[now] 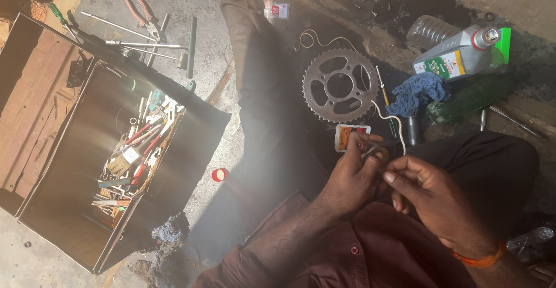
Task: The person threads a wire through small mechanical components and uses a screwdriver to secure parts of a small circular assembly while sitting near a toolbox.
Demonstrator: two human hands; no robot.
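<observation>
My left hand pinches a small metal part together with a thin white wire that curls up from the fingers. My right hand is closed on the same wire just to the right, thumb and forefinger touching it. A small orange and white packet lies just above my left fingers. A large toothed metal sprocket lies flat on the ground beyond the hands. My legs in dark trousers stretch across the floor.
An open metal toolbox full of hand tools stands at left, with pliers and long rods behind it. A grey oil bottle, a blue rag, a screwdriver and a small red cap lie around.
</observation>
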